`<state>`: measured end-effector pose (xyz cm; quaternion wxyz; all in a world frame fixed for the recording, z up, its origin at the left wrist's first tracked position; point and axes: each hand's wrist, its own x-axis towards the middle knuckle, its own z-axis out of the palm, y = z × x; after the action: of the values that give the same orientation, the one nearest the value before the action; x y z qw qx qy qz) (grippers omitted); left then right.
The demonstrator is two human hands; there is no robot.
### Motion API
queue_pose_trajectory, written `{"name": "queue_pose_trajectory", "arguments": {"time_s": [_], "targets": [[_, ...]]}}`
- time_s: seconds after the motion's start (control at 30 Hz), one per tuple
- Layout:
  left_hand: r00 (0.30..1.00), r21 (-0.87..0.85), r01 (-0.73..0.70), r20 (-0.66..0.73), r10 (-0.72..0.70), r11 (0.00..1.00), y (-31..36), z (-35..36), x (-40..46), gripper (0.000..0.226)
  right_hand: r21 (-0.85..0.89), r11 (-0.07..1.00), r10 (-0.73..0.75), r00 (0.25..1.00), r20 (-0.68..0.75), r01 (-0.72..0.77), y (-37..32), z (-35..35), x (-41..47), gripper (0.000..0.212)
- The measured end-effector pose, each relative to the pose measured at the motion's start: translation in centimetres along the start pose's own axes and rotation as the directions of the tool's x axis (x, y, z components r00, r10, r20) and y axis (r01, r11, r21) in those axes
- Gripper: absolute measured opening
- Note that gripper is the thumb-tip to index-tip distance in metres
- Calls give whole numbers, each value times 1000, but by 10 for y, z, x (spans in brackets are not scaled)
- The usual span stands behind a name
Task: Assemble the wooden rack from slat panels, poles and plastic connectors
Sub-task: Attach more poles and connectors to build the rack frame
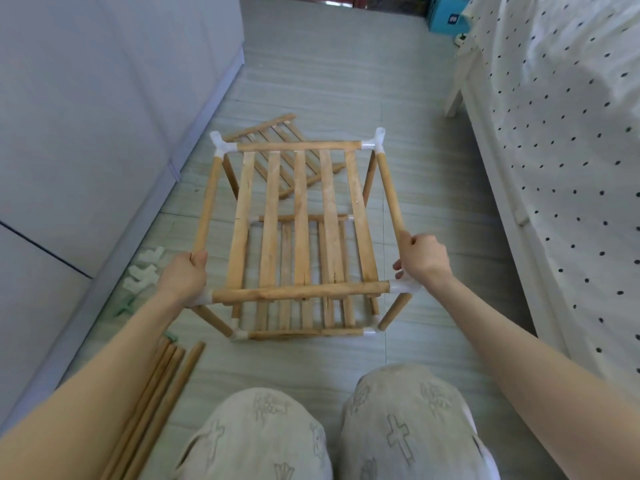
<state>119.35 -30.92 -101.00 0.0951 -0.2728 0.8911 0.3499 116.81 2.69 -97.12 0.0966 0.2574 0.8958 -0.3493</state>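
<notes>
A two-tier wooden rack (300, 216) stands on the floor in front of my knees, with slat panels joined by poles and white plastic connectors. My left hand (185, 275) grips the near end of the upper left side pole (207, 206). My right hand (423, 259) grips the near end of the upper right side pole (389, 192), just above the near right connector (401, 286). The lower slat panel (304, 317) shows through the upper one. A loose slat panel (277, 133) lies flat on the floor behind the rack.
Several loose poles (157, 407) lie on the floor at my left knee. Spare white connectors (143, 271) sit near the grey cabinet (86, 133) on the left. A bed with dotted cover (561, 133) borders the right. A blue box (448, 13) stands far back.
</notes>
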Motion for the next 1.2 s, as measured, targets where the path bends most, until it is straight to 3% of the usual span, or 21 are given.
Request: {"name": "queue_pose_trajectory", "arguments": {"time_s": [0.17, 0.27, 0.33, 0.4, 0.5, 0.57, 0.6, 0.73, 0.83, 0.97, 1.2], "targets": [[1000, 54, -16, -24, 17, 998, 12, 9, -3, 42, 19, 999, -50, 998, 44, 49, 13, -6, 0, 37], [1000, 6, 1, 15, -1, 1000, 10, 8, -4, 42, 114, 991, 47, 981, 188, -69, 8, -13, 2, 32], [993, -70, 67, 106, -59, 995, 8, 4, -8, 40, 194, 964, 110, 940, 324, -180, 10, -21, 3, 33], [938, -214, 223, 314, -149, 951, 7, -7, -12, 36, 272, 932, 114, 906, 408, -239, 19, -25, 3, 36], [755, -386, 517, 626, -195, 764, 4, -21, -19, 30, 563, 717, 86, 854, 513, -411, 42, -16, -5, 45], [742, -463, 569, 646, -180, 680, -2, -15, -21, 32, 677, 552, 54, 831, 554, -487, 56, -10, -11, 46], [750, -495, 581, 635, -188, 646, -3, -11, -23, 35, 670, 537, 56, 814, 578, -513, 60, -9, -13, 47], [780, -540, 581, 583, -228, 609, -5, 0, -22, 49, 466, 701, 145, 748, 648, -540, 61, -9, -17, 53], [790, -518, 550, 577, -207, 655, -8, 2, -20, 55, 474, 690, 165, 757, 632, -546, 59, -6, -16, 60], [810, -481, 496, 557, -185, 723, -13, 2, -19, 58, 368, 814, 192, 807, 559, -449, 65, -2, -11, 52], [861, -477, 419, 479, -172, 772, -15, 5, -18, 55, 418, 828, 91, 824, 559, -375, 67, -2, -10, 39]]}}
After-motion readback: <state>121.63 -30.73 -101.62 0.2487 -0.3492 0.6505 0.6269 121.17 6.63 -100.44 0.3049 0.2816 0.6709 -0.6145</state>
